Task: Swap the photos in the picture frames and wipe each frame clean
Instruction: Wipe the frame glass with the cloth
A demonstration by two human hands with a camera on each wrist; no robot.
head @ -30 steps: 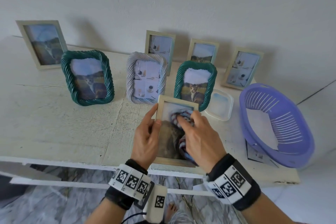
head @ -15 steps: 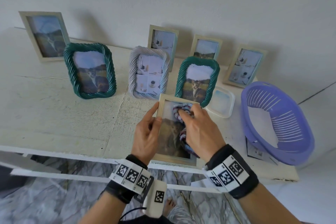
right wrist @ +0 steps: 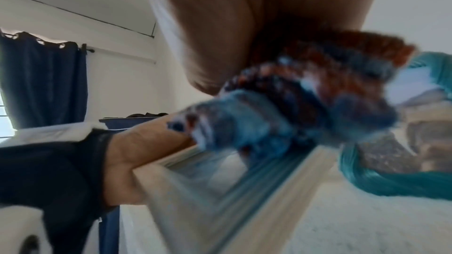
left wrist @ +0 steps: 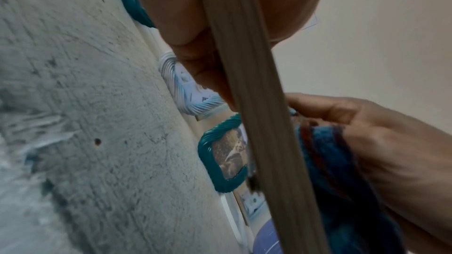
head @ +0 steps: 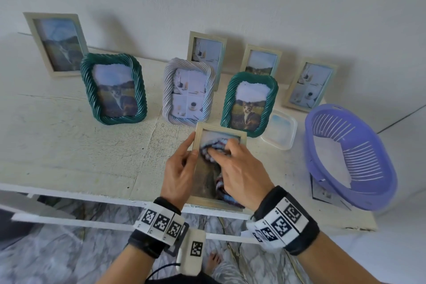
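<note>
- At the near edge of the surface (head: 69, 145), the left hand (head: 178, 175) gripped the left side of a pale frame (head: 220, 128), thumb on its front, and held it tilted up.
- The right hand (head: 239, 173) was curled round a blue-and-red cloth (head: 213, 146), pressing it on the glass near the top of the frame.
- Judged from this, the step in hand was wiping; the lower glass and the rails likely came next, calling for a steady left grip against the push.
- Only the head view showed the seven other frames standing behind, plus a purple basket (head: 350, 157) and a clear lid (head: 280, 129).
- The left wrist view alone showed the frame edge-on (left wrist: 257, 103), pinched between thumb and fingers.
- The right wrist view was blurred, showing little beyond the cloth (right wrist: 293, 103).
</note>
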